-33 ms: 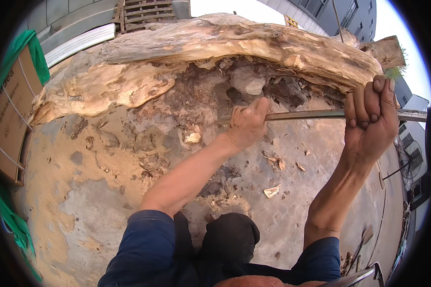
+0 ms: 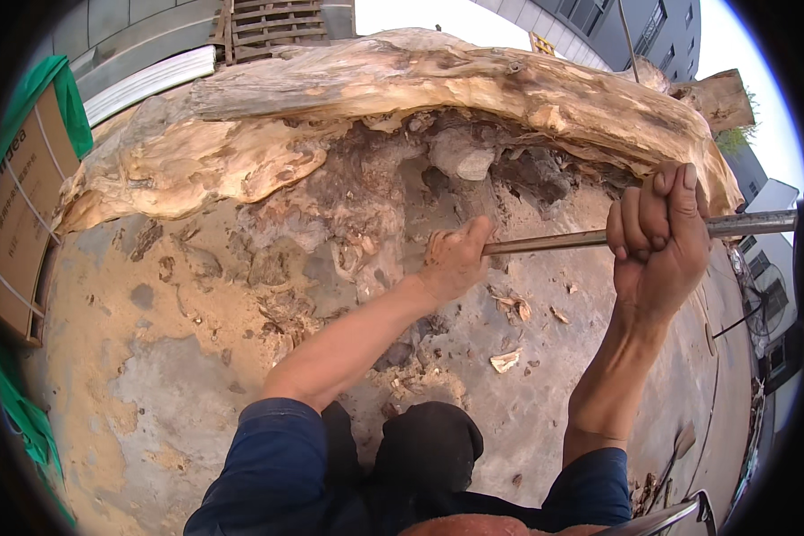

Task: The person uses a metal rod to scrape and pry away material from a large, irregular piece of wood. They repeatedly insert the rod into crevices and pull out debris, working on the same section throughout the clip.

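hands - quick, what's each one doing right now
Left hand: closed around the front end of the metal bar, down by the big log.
Right hand: closed in a fist around the same bar, further back.

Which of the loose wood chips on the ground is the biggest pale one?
The pale wood chip lying alone below the metal bar, between the two forearms. The chips nearer the left hand are smaller and browner.
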A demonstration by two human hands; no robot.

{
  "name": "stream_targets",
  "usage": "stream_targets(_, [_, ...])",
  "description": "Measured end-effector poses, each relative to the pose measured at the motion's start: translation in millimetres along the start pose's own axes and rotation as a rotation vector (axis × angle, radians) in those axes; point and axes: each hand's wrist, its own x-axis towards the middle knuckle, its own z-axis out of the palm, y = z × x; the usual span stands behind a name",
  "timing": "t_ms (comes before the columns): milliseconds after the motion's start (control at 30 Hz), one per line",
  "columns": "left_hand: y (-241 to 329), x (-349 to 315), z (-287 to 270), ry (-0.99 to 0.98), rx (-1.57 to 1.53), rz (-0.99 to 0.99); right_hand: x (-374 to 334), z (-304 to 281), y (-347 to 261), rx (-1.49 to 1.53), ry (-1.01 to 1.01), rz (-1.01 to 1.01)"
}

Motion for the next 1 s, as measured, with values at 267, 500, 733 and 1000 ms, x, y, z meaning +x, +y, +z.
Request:
stream_targets(267, [25,15,-54,-0.357,-0.089,0.236,-42,-67,-46,0.155,-0.022,-0.249])
stream_targets(500, [-92,28,-108,-0.100,0.483,-0.031,-70,-103,-47,0.145,0.084,-0.327])
stream_targets(733, [-110,27,-49,-0.166,0.626,-0.104,-79,-114,-21,0.197,0.150,-0.297])
stream_targets(1000, [-65,51,-19,0.266,0.070,-0.329,-93,-141,-32,0.204,0.177,-0.272])
